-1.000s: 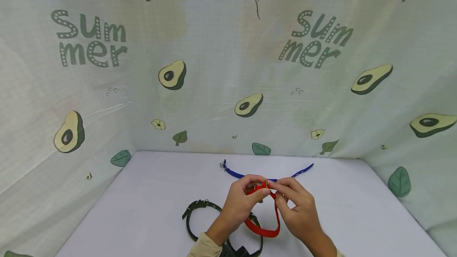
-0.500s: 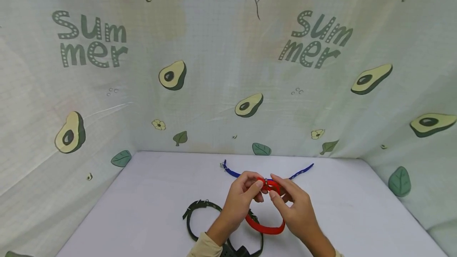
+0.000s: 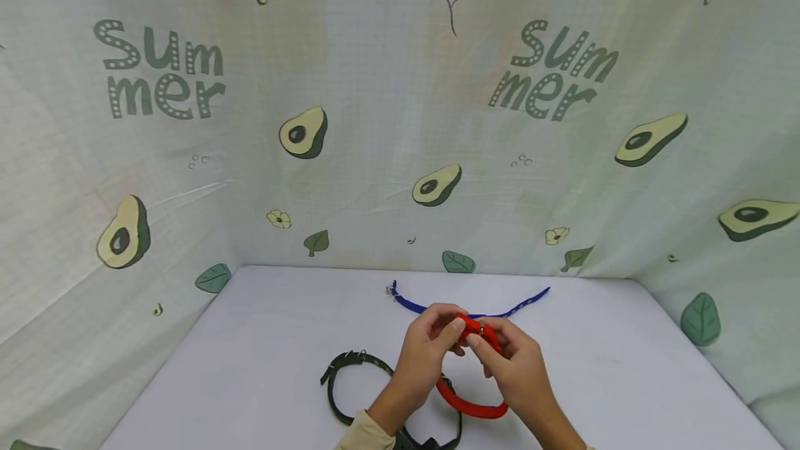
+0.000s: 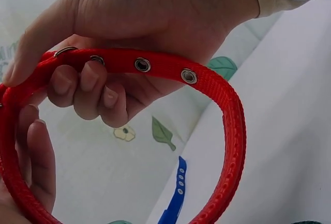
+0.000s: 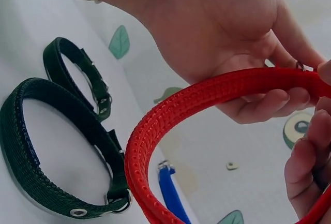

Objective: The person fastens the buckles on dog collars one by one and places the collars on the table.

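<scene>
A red collar (image 3: 471,408) with metal eyelets is bent into a loop and held up between both hands over the table. My left hand (image 3: 421,349) pinches the strap at the top of the loop, thumb on the near side. In the left wrist view its fingers curl over the red strap (image 4: 232,125) beside the eyelets. My right hand (image 3: 519,363) grips the same collar near a small metal fitting (image 3: 482,328). Seen from the right wrist, fingers of the right hand (image 5: 217,32) bend round the strap; the buckle's details are hidden by both hands.
Behind the hands a blue collar (image 3: 528,302) lies stretched out on the white table (image 3: 250,339). Dark green collars, one at the left (image 3: 331,394) and another partly under the forearm (image 3: 460,429), lie in loops nearby. A printed curtain (image 3: 375,89) stands round the table.
The strap's upper part has been bent into a small loop near the metal fitting, which has shifted right. The right fingers have moved onto it, and the collar's lower curve has swung slightly right.
</scene>
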### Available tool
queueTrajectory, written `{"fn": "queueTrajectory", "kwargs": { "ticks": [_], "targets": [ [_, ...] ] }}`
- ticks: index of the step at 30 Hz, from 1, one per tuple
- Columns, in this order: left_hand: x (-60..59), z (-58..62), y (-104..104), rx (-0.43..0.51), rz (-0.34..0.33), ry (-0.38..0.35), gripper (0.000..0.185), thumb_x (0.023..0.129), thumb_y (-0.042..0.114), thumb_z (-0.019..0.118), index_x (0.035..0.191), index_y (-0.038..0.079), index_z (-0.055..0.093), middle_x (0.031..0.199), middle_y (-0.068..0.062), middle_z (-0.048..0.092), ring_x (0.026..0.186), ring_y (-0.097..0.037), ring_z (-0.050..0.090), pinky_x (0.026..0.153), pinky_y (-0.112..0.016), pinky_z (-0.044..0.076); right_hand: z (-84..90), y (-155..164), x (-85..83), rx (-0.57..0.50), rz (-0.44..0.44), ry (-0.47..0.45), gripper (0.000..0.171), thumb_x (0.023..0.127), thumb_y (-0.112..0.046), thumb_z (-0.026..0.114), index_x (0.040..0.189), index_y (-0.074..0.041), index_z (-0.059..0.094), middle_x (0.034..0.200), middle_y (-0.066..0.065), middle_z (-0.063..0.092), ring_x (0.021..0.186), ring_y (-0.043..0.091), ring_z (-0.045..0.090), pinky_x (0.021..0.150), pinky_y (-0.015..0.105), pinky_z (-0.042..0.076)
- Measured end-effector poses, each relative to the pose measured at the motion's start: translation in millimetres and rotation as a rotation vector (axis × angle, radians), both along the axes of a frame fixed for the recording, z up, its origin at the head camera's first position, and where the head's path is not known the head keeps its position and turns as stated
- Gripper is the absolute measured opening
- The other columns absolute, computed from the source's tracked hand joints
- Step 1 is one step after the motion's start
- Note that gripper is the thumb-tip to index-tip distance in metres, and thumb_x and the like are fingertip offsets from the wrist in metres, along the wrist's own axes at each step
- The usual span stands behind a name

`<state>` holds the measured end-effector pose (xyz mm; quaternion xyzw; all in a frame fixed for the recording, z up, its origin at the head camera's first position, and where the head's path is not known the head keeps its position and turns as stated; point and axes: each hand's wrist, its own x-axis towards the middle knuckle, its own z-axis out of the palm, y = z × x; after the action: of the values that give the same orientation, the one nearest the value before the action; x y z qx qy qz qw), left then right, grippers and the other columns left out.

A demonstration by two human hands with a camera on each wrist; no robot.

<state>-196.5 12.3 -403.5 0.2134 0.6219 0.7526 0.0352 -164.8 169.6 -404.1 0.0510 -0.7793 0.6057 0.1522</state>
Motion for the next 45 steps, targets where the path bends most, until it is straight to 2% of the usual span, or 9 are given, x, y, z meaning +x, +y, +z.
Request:
{"fn": "queueTrajectory", "kwargs": {
  "ticks": [9,16,22,26,31,45],
  "targets": [
    [1.9,-1.5,2.4,0.025,0.046,-0.009,0.027,0.104,0.021,0.056,0.125,0.004,0.056,0.111,-0.011,0.066,0.094,-0.023,0.067,0.083,-0.030,0.056,-0.3,0.2,0.3,-0.041,0.010,-0.009,0.025,0.090,-0.018,0.077,0.109,-0.005,0.067,0.073,0.003,0.064,0.052,0.019,0.052,0.048,0.028,0.046],
    [1.5,-3.6,4.0,0.056,0.094,-0.004,0.028,0.106,0.022,0.053,0.129,0.007,0.052,0.111,-0.009,0.068,0.097,-0.025,0.067,0.085,-0.031,0.056,0.5,1.5,-0.5,-0.045,0.017,-0.035,0.023,0.091,-0.018,0.076,0.107,-0.006,0.067,0.070,0.009,0.061,0.053,0.020,0.055,0.050,0.029,0.049],
    [2.0,-3.0,3.6,0.085,0.092,-0.016,0.029,0.107,0.022,0.051,0.131,0.007,0.048,0.111,-0.010,0.068,0.099,-0.027,0.067,0.085,-0.032,0.056,0.3,1.1,-1.8,-0.052,0.026,-0.083,0.023,0.092,-0.019,0.075,0.108,-0.007,0.066,0.072,0.014,0.061,0.056,0.023,0.056,0.054,0.030,0.051],
    [1.6,-2.9,3.6,0.117,0.087,-0.035,0.029,0.107,0.022,0.049,0.131,0.006,0.046,0.112,-0.011,0.068,0.101,-0.027,0.067,0.082,-0.033,0.057,-0.7,1.1,-2.3,-0.054,0.031,-0.080,0.022,0.092,-0.019,0.074,0.107,-0.006,0.066,0.070,0.011,0.061,0.055,0.023,0.056,0.053,0.030,0.051],
    [1.5,-2.8,3.3,0.134,0.086,-0.050,0.031,0.107,0.025,0.049,0.132,0.007,0.045,0.111,-0.012,0.069,0.101,-0.027,0.067,0.079,-0.033,0.058,-1.7,1.0,-2.8,-0.060,0.040,-0.079,0.021,0.093,-0.020,0.074,0.107,-0.006,0.065,0.071,0.014,0.061,0.054,0.024,0.056,0.053,0.030,0.051],
    [-0.1,-5.0,2.9,0.164,0.125,-0.070,0.032,0.108,0.027,0.047,0.131,0.006,0.044,0.114,-0.014,0.066,0.099,-0.028,0.067,0.074,-0.034,0.059,-0.3,0.6,-2.8,-0.054,0.039,-0.086,0.023,0.093,-0.023,0.073,0.108,-0.007,0.067,0.070,0.011,0.060,0.056,0.024,0.057,0.052,0.030,0.050]
  ]
}}
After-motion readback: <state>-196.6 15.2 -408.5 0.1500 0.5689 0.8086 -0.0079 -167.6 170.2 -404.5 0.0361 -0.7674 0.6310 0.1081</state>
